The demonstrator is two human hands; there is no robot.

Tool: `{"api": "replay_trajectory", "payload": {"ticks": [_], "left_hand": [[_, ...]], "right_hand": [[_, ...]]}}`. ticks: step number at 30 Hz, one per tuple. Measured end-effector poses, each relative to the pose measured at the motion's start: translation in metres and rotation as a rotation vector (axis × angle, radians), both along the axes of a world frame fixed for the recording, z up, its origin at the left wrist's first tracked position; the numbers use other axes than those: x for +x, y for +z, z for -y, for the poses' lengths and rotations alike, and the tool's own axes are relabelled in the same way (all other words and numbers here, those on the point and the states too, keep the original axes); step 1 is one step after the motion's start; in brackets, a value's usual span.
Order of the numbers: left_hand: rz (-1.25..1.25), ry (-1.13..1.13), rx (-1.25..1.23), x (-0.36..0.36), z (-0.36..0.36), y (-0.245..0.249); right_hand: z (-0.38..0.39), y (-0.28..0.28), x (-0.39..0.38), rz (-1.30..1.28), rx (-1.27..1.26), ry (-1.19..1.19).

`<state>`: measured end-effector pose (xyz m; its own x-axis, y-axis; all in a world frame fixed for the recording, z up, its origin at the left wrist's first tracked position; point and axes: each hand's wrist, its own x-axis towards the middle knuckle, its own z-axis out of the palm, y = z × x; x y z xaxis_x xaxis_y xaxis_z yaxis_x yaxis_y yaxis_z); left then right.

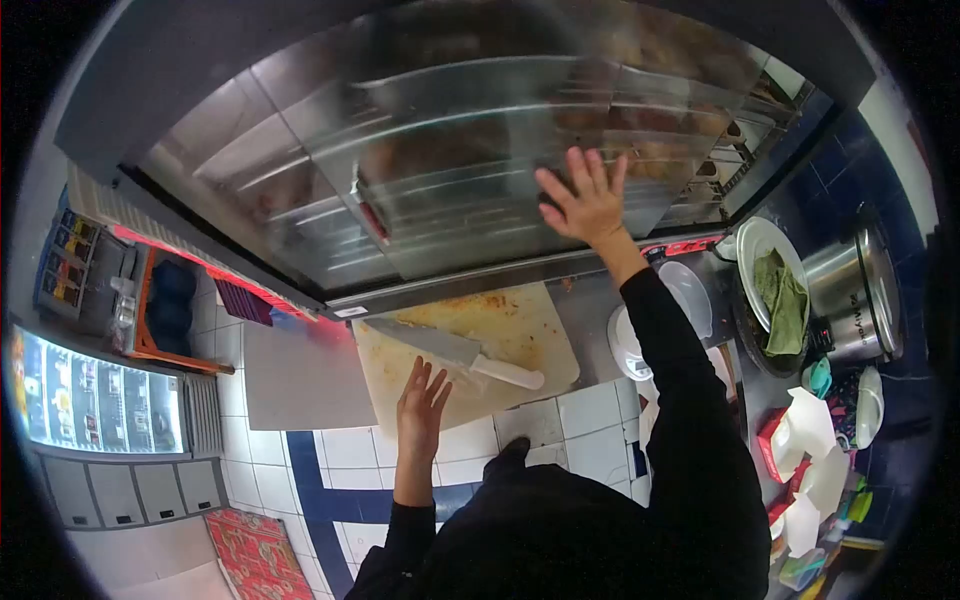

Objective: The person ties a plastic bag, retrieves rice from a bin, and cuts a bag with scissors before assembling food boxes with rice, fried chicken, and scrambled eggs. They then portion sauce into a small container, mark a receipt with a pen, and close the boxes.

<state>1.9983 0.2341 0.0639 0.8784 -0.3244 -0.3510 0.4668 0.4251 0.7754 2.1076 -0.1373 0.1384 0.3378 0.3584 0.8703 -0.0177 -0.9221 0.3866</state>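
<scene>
My right hand (588, 202) is spread flat at the glass door (460, 190) of a food display cabinet, fingers apart; it looks to be touching the pane. Behind the glass, brownish food on racks shows blurred through reflections. Lower down, my left hand (422, 412) is open and holds nothing, close to the near edge of a stained cutting board (520, 320). A large kitchen knife (440, 346) with a white handle (508, 372) lies across that board, just beyond my left fingertips.
To the right are a white kitchen scale (627, 345), a pale bowl (686, 300), a green cloth (782, 300) on a white plate or lid, and a steel pot (850, 290). Open takeaway boxes (800, 435) stand lower right. A lit drinks fridge (95, 390) stands far left.
</scene>
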Motion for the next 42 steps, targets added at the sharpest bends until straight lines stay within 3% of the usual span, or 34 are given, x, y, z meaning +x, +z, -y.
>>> {"api": "replay_trajectory", "payload": {"ticks": [6, 10, 12, 14, 16, 18, 20, 22, 25, 27, 29, 30, 31, 32, 33, 34, 35, 37, 39, 42], "left_hand": [[0.004, -0.134, 0.066, -0.019, 0.016, 0.001], [0.007, -0.293, 0.072, -0.042, 0.051, -0.004], [0.013, -0.367, 0.141, -0.059, 0.083, 0.004], [0.068, -0.544, 0.151, -0.077, 0.121, 0.0], [0.134, -0.732, 0.12, -0.107, 0.159, -0.004], [0.203, -0.936, 0.086, -0.151, 0.202, 0.002], [0.274, -1.143, 0.031, -0.203, 0.235, -0.003], [0.33, -1.369, -0.027, -0.269, 0.266, -0.011], [0.45, -1.625, -0.066, -0.383, 0.311, -0.024], [0.585, -1.691, -0.069, -0.468, 0.347, -0.062], [0.904, -1.54, 0.043, -0.55, 0.407, -0.104], [1.02, -1.433, 0.04, -0.589, 0.438, -0.121], [1.125, -1.327, 0.029, -0.625, 0.465, -0.137], [1.114, -1.284, 0.055, -0.662, 0.49, -0.149], [1.104, -1.241, 0.091, -0.694, 0.51, -0.158], [1.196, -1.194, 0.094, -0.717, 0.52, -0.173], [1.285, -1.143, 0.098, -0.736, 0.52, -0.188], [1.202, -1.099, 0.231, -0.775, 0.504, -0.177], [1.396, -1.017, 0.172, -0.808, 0.474, -0.183], [1.127, -1.172, 0.226, -0.919, 0.413, -0.148]], "right_hand": [[0.117, 0.003, -0.048, 0.002, 0.061, 0.014], [0.165, 0.026, -0.106, -0.202, 0.111, -0.172], [0.171, 0.042, -0.135, -0.314, 0.126, -0.28], [0.169, 0.047, -0.173, -0.374, 0.293, -0.228], [0.147, 0.038, -0.24, -0.31, 0.452, -0.201], [0.129, 0.02, -0.34, -0.327, 0.502, -0.338], [0.116, -0.014, -0.462, -0.192, 0.667, -0.529], [0.118, -0.077, -0.614, 0.07, 0.825, -0.963], [0.08, -0.106, -0.832, 0.441, 0.824, -1.694], [0.064, -0.118, -0.926, 0.643, 1.019, -1.95], [0.054, -0.146, -0.991, 0.546, 1.346, -1.793], [0.062, -0.189, -1.033, 0.009, 1.147, -1.782], [0.068, -0.22, -1.051, 0.025, 1.217, -1.648], [0.06, -0.19, -1.05, 0.084, 1.527, -1.418], [0.059, -0.197, -1.059, -0.179, 1.471, -1.389], [0.055, -0.19, -1.056, -0.065, 1.64, -1.336], [0.04, -0.181, -1.061, -0.073, 1.643, -1.286], [0.014, -0.181, -1.084, 0.278, 1.756, -1.313], [-0.019, -0.184, -1.129, 0.473, 1.735, -1.216], [-0.072, -0.184, -1.231, 0.538, 1.751, -1.111]]}}
